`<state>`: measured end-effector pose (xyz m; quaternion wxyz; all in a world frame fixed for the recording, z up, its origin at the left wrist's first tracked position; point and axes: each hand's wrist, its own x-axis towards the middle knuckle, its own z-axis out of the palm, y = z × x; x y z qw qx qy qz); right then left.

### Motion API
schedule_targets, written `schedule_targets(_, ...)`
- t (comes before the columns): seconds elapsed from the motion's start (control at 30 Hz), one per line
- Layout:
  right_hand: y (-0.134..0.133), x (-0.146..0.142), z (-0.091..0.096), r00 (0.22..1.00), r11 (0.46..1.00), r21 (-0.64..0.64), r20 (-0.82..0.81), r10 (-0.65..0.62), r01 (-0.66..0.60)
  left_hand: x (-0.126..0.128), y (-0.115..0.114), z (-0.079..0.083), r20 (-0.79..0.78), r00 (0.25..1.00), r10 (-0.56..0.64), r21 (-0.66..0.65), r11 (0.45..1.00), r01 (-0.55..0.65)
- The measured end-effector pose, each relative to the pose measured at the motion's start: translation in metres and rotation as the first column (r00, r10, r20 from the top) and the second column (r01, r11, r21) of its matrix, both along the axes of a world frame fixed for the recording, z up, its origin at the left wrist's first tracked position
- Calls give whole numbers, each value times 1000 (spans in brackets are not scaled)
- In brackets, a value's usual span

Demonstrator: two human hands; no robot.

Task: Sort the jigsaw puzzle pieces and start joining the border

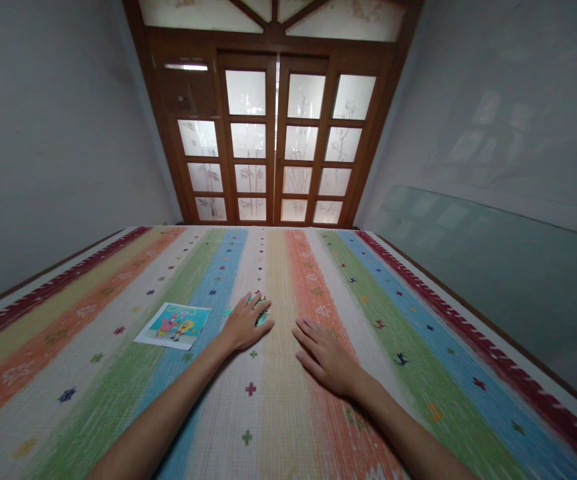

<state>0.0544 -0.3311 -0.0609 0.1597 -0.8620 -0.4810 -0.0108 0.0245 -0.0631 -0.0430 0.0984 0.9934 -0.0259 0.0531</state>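
My left hand point(243, 323) lies palm down with its fingers spread over a cluster of small turquoise pieces point(263, 316), which look like jigsaw pieces. Most of the cluster is hidden under the palm and fingers. To the left of that hand, a printed cartoon picture point(175, 325) lies flat, with a pink starfish figure and a yellow sponge figure on a turquoise ground. My right hand point(324, 353) rests flat on the striped cloth, fingers stretched out toward the left and nothing in them. A gap of bare cloth separates the two hands.
The striped, patterned cloth point(288, 267) covers a broad flat surface with pale edges. Wooden doors with glass panes point(295, 143) stand beyond its far edge. Walls rise at both sides, and a greenish panel point(468, 247) leans along the right one.
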Motion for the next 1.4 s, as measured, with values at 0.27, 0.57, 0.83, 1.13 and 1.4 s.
schedule_targets(0.27, 0, -1, 1, 1000, 1000, 1, -11, 0, 0, -27, -15, 4, 21, 909, 416, 25, 909, -417)
schedule_targets(0.57, -1, 1, -3, 1000, 999, 32, -8, 9, -9, -8, -13, -8, 4, 972, 235, -49, 971, -234)
schedule_targets(0.83, 0, 1, -2, 1000, 1000, 24, 4, 2, -3, 20, -3, -11, 66, 997, -47, -95, 994, 53)
schedule_targets(1.13, 1, -1, 4, 1000, 999, 28, -11, 20, -20, 17, 0, -22, 177, 963, -206, -116, 967, 228)
schedule_targets(1.4, 0, 0, -3, 998, 990, 140, 60, 11, -19, -5, -13, -23, 205, 930, -304, -127, 934, 333)
